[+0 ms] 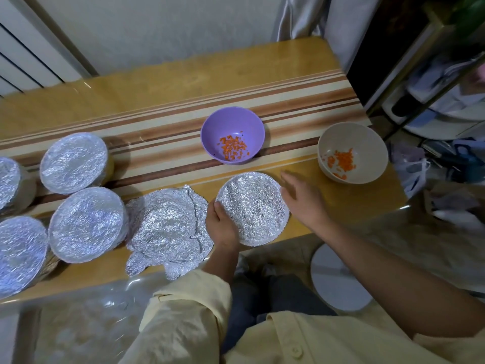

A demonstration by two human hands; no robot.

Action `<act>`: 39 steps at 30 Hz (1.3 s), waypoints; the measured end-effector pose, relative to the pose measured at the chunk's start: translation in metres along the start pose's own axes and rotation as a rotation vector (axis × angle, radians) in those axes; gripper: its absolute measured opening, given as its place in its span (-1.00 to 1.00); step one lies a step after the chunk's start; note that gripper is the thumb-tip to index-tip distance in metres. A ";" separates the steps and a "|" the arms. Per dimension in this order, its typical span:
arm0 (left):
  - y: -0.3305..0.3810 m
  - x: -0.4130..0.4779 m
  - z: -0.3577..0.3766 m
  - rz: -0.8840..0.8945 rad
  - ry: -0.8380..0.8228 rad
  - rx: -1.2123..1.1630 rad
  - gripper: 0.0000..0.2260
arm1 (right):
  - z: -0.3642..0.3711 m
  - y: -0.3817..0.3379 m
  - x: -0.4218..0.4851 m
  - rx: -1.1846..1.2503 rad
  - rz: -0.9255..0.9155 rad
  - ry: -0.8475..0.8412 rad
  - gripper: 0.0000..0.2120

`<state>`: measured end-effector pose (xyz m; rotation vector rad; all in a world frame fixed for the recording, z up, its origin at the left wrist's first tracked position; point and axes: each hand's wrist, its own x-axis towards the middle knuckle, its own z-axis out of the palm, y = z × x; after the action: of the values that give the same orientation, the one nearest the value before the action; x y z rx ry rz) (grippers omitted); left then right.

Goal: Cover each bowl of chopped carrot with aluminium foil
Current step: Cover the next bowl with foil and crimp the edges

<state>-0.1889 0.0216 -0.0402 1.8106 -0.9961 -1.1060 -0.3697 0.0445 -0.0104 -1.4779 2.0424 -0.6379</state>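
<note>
Left hand (223, 228) grips the rim of a foiled bowl (253, 208), right hand (301, 198) spread just right of it, with uncovered purple bowl (232, 135) and beige bowl (353, 153) of carrot beyond the hands.

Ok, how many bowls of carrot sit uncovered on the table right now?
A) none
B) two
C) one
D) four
B: only the purple bowl and the beige bowl stand open-topped.

Pale yellow shirt (301, 337) — cuffed left sleeve (183, 306), front button (296, 351) (same yellow); dark grey trousers (275, 292).
</note>
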 end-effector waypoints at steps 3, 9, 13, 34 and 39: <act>-0.001 0.000 0.001 0.011 -0.005 0.001 -0.71 | 0.011 -0.005 0.002 -0.060 -0.087 -0.054 -0.57; -0.002 0.004 -0.001 0.024 -0.025 0.027 -0.70 | 0.014 -0.005 -0.003 -0.132 -0.137 -0.001 -0.66; -0.002 0.011 -0.004 0.059 -0.081 0.057 -0.72 | -0.003 -0.012 0.018 -0.142 -0.148 0.010 -0.85; 0.007 0.013 -0.004 0.161 -0.090 0.168 -0.76 | 0.028 -0.030 0.042 -0.176 -0.386 -0.242 -0.56; 0.006 0.011 -0.004 0.061 -0.012 0.044 -0.74 | 0.019 -0.004 0.025 0.468 0.193 0.036 -0.61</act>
<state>-0.1833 0.0103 -0.0374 1.7984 -1.0833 -1.0665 -0.3603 0.0178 -0.0257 -0.9930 1.8639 -0.9849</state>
